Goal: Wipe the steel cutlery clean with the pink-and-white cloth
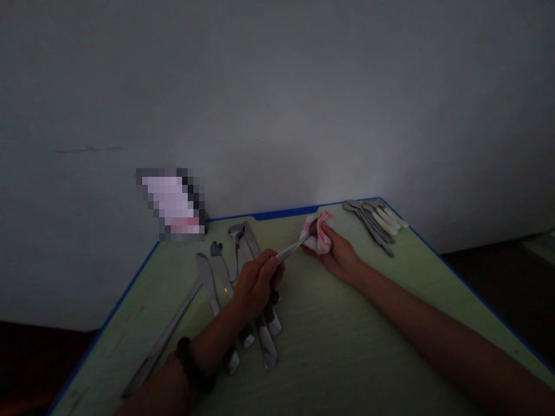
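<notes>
My left hand (255,286) is closed around the handle of a metal piece of cutlery (289,250), held above the table and pointing to the right. A crumpled white and pink cloth (324,232) is wrapped about its far end, so I cannot tell its exact kind. My right hand (340,254) grips that cloth, pressing it around the metal. Beneath and beside my left hand lie several metal table knives (207,280), partly covered by the hand and forearm. A spoon (236,231) rests at the back of this group.
Spoons and other cutlery, some with white handles (387,221), lie at the table's back right. A long utensil (162,335) lies front left. A pixelated upright object (171,199) stands at the back left. The pale green table (338,346) has blue edging and meets a grey wall (277,104).
</notes>
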The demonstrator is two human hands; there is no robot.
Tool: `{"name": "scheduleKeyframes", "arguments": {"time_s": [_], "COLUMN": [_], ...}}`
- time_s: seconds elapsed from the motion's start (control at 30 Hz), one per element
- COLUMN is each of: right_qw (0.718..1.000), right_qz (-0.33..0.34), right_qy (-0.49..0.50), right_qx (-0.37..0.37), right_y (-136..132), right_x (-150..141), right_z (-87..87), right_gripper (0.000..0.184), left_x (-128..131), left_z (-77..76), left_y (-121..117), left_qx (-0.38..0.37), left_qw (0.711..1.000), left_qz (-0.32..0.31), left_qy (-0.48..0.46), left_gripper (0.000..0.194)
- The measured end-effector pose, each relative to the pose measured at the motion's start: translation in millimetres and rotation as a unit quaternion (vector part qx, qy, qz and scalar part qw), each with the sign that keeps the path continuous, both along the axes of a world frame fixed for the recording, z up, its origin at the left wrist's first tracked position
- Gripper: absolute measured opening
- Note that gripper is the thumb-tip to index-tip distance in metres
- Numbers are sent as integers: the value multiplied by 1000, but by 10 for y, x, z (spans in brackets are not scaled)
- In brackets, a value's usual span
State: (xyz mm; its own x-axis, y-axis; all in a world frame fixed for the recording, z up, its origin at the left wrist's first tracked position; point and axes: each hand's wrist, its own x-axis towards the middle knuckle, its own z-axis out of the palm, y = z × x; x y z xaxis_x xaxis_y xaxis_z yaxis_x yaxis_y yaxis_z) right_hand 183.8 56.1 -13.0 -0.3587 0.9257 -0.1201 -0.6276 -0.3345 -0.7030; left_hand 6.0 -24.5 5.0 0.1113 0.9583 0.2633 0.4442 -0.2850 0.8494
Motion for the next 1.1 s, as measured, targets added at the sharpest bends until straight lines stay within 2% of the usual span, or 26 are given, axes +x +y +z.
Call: {"name": "scheduleKeyframes", "arguments": {"time_s": [0.3, 0.87, 1.1], "right_qw": [1000, 998, 999], "right_qz": [15, 59, 48], "right_qy": [5, 4, 1], "right_qx": [8, 8, 16], "right_y": [-10, 34, 48], "right_x": [-5, -3, -3], "right_z": [37, 33, 14], "right_gripper": [19, 20, 23], "left_x": [2, -2, -19], "left_z": [-28, 0, -23], "left_y": [1, 4, 35], "left_qx": [3, -11, -44], "left_qw": [1000, 999, 998], "left_qz": [-7, -39, -21], "left_qy": [-23, 29, -36], "left_gripper": [33, 32, 29]}}
